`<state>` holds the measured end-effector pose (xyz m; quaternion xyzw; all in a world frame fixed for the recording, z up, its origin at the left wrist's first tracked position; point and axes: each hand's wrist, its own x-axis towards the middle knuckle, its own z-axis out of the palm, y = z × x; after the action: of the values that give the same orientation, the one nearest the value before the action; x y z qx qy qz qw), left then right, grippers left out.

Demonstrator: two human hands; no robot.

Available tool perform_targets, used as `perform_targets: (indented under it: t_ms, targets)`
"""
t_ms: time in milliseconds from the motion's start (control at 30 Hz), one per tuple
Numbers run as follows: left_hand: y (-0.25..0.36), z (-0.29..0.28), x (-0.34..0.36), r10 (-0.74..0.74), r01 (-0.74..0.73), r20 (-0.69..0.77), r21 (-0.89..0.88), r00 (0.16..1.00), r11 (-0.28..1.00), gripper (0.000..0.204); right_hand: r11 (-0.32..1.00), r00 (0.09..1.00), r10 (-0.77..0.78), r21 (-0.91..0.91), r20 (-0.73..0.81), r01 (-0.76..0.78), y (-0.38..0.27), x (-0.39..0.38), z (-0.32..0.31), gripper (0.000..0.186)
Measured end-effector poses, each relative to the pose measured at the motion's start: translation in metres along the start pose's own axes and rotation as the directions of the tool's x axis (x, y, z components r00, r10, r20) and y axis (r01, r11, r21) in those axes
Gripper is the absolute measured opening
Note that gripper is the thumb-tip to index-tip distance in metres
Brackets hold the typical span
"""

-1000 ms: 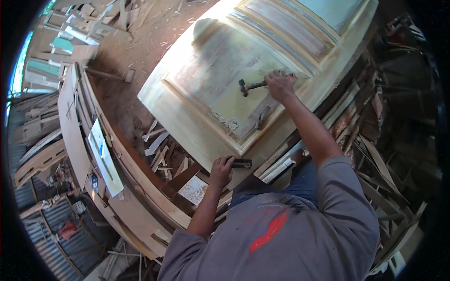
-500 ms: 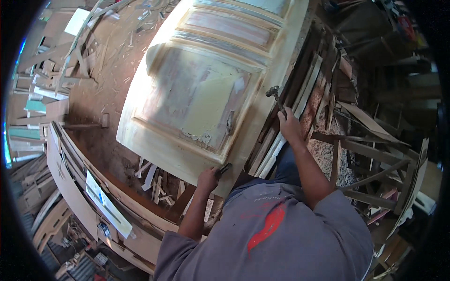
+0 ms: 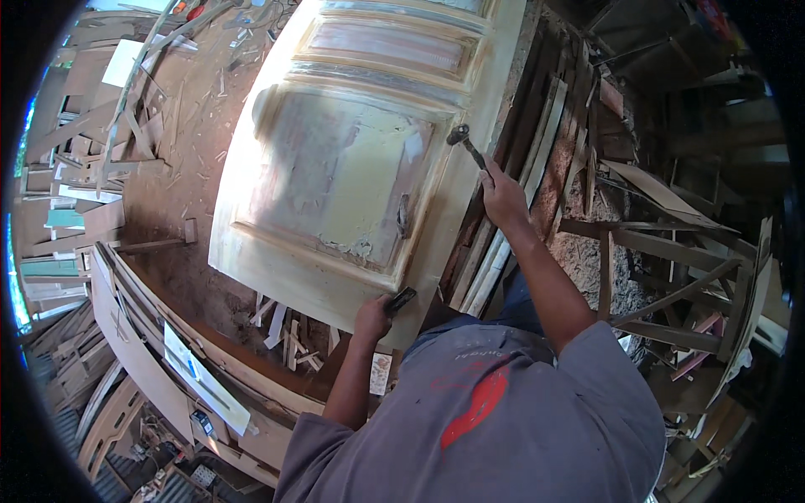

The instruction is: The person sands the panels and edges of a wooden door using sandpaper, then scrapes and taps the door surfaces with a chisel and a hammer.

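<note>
And here's the dark-headed hammer (image 3: 472,152), just right of upper centre, the right hand's (image 3: 506,202) fingers wrapped round its handle. It looks stiff and head-heavy (the handle's the place to hold). Lower centre, the left hand (image 3: 372,319) grips a dark oblong object (image 3: 401,300), probably rigid, by the pale wooden panelled door's (image 3: 293,272) near corner. Containers? None I can make out.

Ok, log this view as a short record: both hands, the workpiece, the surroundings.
left hand: holds a small dark tool
right hand: grips a hammer by its handle
workpiece: pale panelled piece, lying flat
surface: yellowish patch in one panel
left side: wood scraps on the ground
right side: long strips
</note>
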<state>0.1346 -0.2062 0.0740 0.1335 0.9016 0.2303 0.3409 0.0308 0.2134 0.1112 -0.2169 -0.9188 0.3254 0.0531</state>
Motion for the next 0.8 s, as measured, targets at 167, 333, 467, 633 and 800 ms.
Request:
perform_targets:
  t_ms: [167, 333, 467, 633, 800]
  targets:
    - [-0.005, 0.001, 0.001, -0.018, 0.017, 0.043, 0.025, 0.999, 1.0, 0.029, 0.98, 0.972, 0.111, -0.185, 0.207, -0.072, -0.004, 0.0, -0.007, 0.047]
    - [0.002, -0.003, 0.004, -0.015, 0.015, 0.049, 0.006, 0.999, 1.0, 0.03, 0.994, 0.998, 0.041, -0.101, 0.055, -0.035, 0.009, -0.007, -0.002, 0.048]
    - [-0.002, -0.004, 0.005, -0.048, 0.043, 0.109, 0.048, 0.993, 0.998, 0.031, 0.98, 0.976, 0.116, -0.184, 0.184, -0.082, -0.002, -0.002, -0.005, 0.049]
    - [0.002, -0.005, 0.003, -0.031, 0.03, 0.078, 0.013, 0.996, 0.999, 0.032, 0.973, 0.972, 0.138, -0.211, 0.188, -0.097, 0.006, -0.006, -0.006, 0.049]
    - [0.001, -0.003, 0.006, -0.014, 0.014, 0.081, 0.001, 0.997, 1.0, 0.031, 0.966, 0.957, 0.139, -0.248, 0.254, -0.075, 0.015, -0.002, 0.007, 0.05]
